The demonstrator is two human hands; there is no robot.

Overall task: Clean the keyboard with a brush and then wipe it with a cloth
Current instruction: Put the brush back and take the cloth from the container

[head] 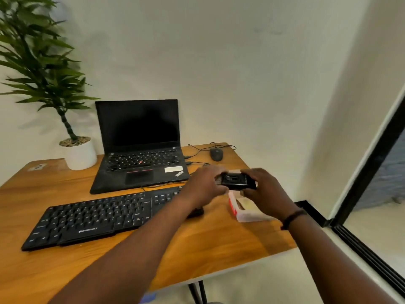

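In the head view, the left hand (206, 185) and the right hand (265, 191) both grip a small black thing (237, 181) over an open box (245, 208) on the desk (197, 249). The keyboard (105, 216) lies beside them, untouched. Cleaning looks not yet started. The black thing is blurry; no cloth shows.

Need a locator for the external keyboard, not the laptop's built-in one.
Start at the wooden table. An open black laptop stands at the back; the keyboard lies in front of it, nearer the person. It is separate, flat, wider than the laptop, with a numeric pad.
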